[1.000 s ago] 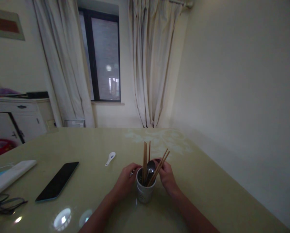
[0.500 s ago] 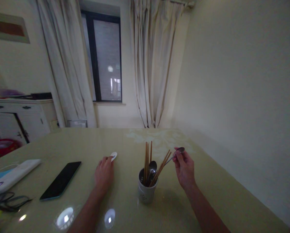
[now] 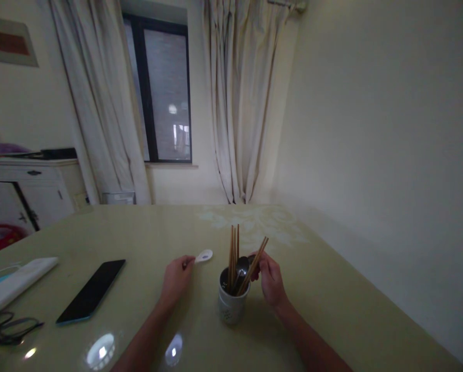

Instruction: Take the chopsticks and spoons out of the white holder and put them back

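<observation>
The left hand (image 3: 176, 279) is closed around the handle of a small white ceramic spoon (image 3: 203, 256), whose smooth oval bowl juts out past the fingers, raised just above the glossy, pale green table (image 3: 332, 299). Just to its right stands a short white cylindrical holder (image 3: 231, 305) with small dark marks on its wall, upright on the table. Slim brown wooden chopsticks (image 3: 233, 253) rise from it, some straight up and a few leaning to the right, alongside a dark, shiny metal spoon (image 3: 241, 267) whose rounded bowl shows above the rim. The right hand (image 3: 271, 281) is curled at the holder's right rim with its fingertips among the leaning chopsticks; whether it grips anything cannot be told. Well to the left lie a flat black phone (image 3: 91, 291) with a reflective screen, a long white slab-shaped case (image 3: 16, 281) and a pair of thin dark-framed glasses (image 3: 6, 329).
</observation>
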Action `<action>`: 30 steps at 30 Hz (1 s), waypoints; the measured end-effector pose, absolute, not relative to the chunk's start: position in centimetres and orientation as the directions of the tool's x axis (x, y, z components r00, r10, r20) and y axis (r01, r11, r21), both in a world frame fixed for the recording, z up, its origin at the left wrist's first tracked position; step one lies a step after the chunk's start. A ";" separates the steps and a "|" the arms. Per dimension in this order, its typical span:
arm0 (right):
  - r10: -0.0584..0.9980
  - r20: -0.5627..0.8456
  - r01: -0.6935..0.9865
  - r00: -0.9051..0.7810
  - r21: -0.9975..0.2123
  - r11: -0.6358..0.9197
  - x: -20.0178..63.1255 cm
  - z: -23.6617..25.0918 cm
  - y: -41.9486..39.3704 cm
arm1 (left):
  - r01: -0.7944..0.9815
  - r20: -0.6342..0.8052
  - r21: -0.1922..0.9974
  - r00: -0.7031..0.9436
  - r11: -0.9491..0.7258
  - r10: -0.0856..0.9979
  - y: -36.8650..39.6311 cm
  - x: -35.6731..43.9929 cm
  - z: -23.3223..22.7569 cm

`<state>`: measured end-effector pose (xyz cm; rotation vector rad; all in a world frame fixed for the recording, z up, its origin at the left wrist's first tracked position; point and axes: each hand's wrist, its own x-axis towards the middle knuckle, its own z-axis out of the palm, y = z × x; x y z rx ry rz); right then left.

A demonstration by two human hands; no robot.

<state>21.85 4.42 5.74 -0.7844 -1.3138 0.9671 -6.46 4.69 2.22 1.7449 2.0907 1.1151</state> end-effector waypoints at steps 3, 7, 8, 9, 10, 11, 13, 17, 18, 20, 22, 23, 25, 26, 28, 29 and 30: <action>0.960 0.278 -0.180 -0.033 -0.947 0.268 21.1 4.9 5.3 | 0.586 0.266 0.807 -0.252 -0.072 0.931 4.3 -4.5 2.9; 0.973 0.184 -0.250 -0.137 -0.957 0.146 20.4 4.1 5.5 | 0.273 0.243 0.944 -0.189 -0.187 0.951 3.5 -1.5 3.8; 0.972 0.177 -0.260 -0.154 -0.956 0.133 20.3 4.0 5.4 | 0.233 0.252 0.950 -0.173 -0.209 0.952 3.3 -0.9 3.9; 0.972 0.171 -0.266 -0.162 -0.956 0.124 20.2 3.8 5.3 | 0.201 0.262 0.953 -0.160 -0.229 0.952 3.1 -0.3 4.0; 0.972 0.168 -0.269 -0.164 -0.956 0.120 20.1 3.7 5.1 | 0.176 0.271 0.954 -0.151 -0.244 0.951 2.9 0.2 4.0; 0.972 0.170 -0.275 -0.165 -0.954 0.120 20.0 3.5 4.9 | 0.159 0.277 0.954 -0.146 -0.254 0.950 2.8 0.6 3.9; 0.968 0.195 -0.296 -0.160 -0.945 0.142 20.0 3.3 4.4 | 0.140 0.271 0.958 -0.154 -0.251 0.950 2.7 1.1 3.7; 0.908 0.398 -0.236 -0.129 -0.902 0.362 20.5 3.3 3.3 | 0.125 0.254 0.964 -0.193 -0.233 0.948 2.6 1.5 3.3; 0.878 0.462 -0.188 -0.126 -0.880 0.436 20.6 3.4 3.0 | 0.124 0.255 0.964 -0.196 -0.234 0.947 2.6 1.6 3.2; 0.825 0.545 -0.094 -0.149 -0.838 0.537 20.8 3.7 2.5 | 0.121 0.259 0.963 -0.188 -0.240 0.947 2.5 1.6 3.3; 0.803 0.571 -0.047 -0.174 -0.819 0.572 20.8 3.9 2.3 | 0.119 0.261 0.963 -0.174 -0.243 0.949 2.4 1.6 3.4; 0.802 0.572 -0.049 -0.172 -0.818 0.573 20.8 3.9 2.2 | 0.119 0.261 0.963 -0.172 -0.243 0.950 2.3 1.7 3.5; 0.817 0.565 -0.079 -0.118 -0.825 0.559 20.7 3.9 2.4 | 0.120 0.257 0.964 -0.178 -0.238 0.950 2.2 1.7 3.6; 0.835 0.547 -0.087 -0.060 -0.836 0.542 20.6 3.9 2.7 | 0.117 0.256 0.964 -0.186 -0.237 0.949 2.2 1.7 3.6; 0.877 0.471 -0.081 0.093 -0.875 0.478 20.5 3.8 3.3 | 0.100 0.258 0.965 -0.195 -0.242 0.946 2.2 1.7 3.6; 0.895 0.418 -0.078 0.158 -0.898 0.433 20.5 3.8 3.8 | 0.086 0.257 0.966 -0.190 -0.245 0.948 2.2 1.8 3.6; 0.910 0.365 -0.082 0.194 -0.919 0.386 20.5 3.8 4.2 | 0.069 0.255 0.967 -0.178 -0.246 0.950 2.2 1.8 3.6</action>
